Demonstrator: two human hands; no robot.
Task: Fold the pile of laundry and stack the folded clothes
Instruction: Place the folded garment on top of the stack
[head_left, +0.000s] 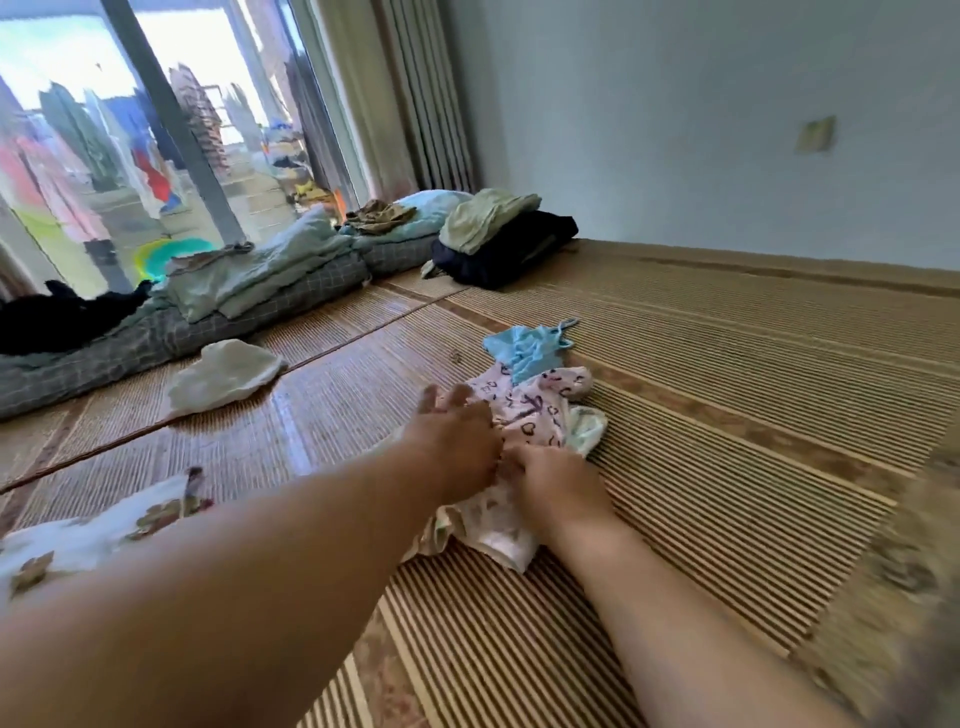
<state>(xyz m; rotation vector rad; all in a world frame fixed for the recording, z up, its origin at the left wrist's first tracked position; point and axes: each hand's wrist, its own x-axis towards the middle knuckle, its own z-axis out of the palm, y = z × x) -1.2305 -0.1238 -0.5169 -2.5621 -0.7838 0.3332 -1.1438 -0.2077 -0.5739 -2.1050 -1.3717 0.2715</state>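
Pink heart-print garment (530, 410) lies crumpled on striped bamboo mat (727, 395), centre of scene. Left hand (457, 436) rests on its left edge, fingers spread and straight. Right hand (556, 483) just beside it on near part, fingers curled into fabric, gripping it. Light blue garment (524, 348) touches pink one's far side. White cloth (223, 376) well apart, left. Pale green folded item on dark stack (498, 234) far. Floral white cloth (88, 535) near left.
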